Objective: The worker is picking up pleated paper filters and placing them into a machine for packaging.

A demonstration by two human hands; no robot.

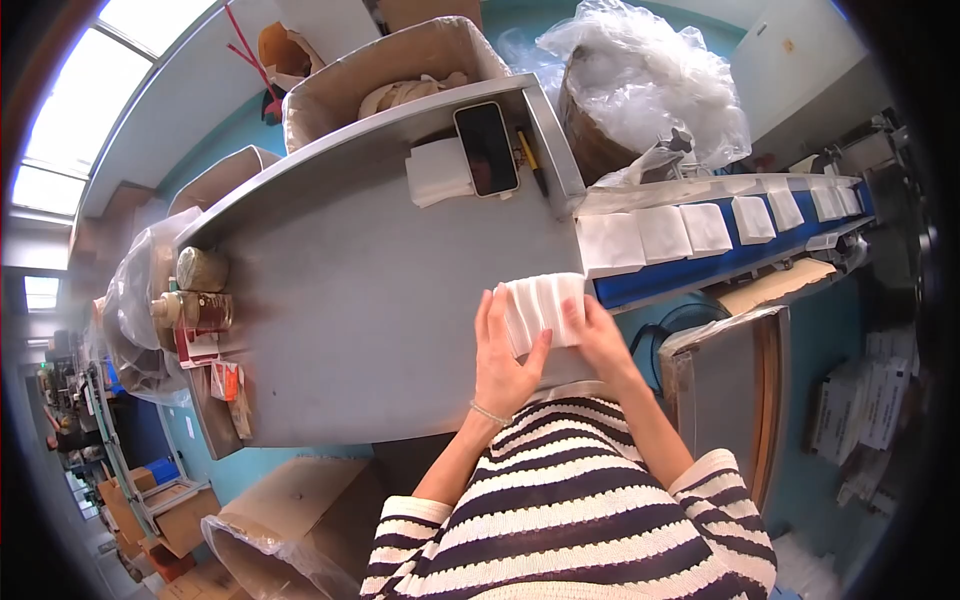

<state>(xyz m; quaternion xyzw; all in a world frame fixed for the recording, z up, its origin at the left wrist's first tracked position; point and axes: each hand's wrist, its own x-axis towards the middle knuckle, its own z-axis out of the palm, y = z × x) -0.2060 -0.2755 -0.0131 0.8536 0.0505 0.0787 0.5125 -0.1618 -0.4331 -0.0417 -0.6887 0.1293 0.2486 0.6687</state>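
Note:
Between my two hands, just above the near right part of the metal table (350, 330), is a row of several white folded cloth-like pads (540, 305) pressed side by side. My left hand (508, 360) grips its left side, with the thumb along the near face. On the right end, the fingers of my right hand (600, 335) close around the pads. More white folded pads (660, 233) lie in a line on the blue conveyor belt (640, 283), whose near end meets the table beside my right hand.
At the table's far side lie a phone (487, 150), a small white stack (438, 172) and a yellow-black pen (532, 160). A jar (203, 270) and a pump bottle (200, 310) stand at the left edge. Beyond the raised rim is a cardboard box (330, 110); plastic-wrapped goods (650, 80) stand behind the conveyor.

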